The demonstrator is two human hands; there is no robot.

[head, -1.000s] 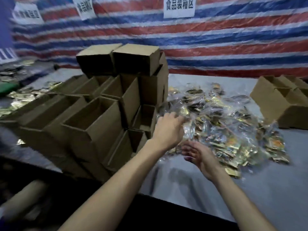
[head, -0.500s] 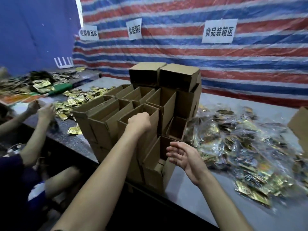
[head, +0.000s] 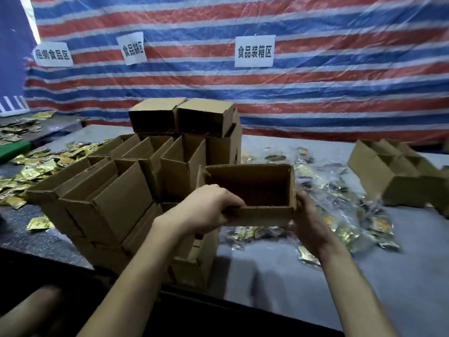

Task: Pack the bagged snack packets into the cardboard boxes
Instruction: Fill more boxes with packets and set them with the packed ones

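I hold an open, empty cardboard box (head: 250, 188) up in front of me, its opening facing me. My left hand (head: 206, 207) grips its near left edge with curled fingers. My right hand (head: 308, 220) grips the right side from below. Behind and to the right of the box, a pile of clear bags filled with gold snack packets (head: 340, 205) lies on the grey table (head: 279, 271). A stack of open cardboard boxes (head: 126, 190) stands to the left of the held box.
Two closed boxes (head: 182, 115) top the stack at the back. More open boxes (head: 401, 171) sit at the far right. Loose gold packets (head: 38, 166) cover the table's left part. Another person's forearm (head: 26, 310) shows at the bottom left. A striped tarp hangs behind.
My left hand has lifted a box off the stack and brought it to the middle. My right hand has come up and taken hold of its right side.
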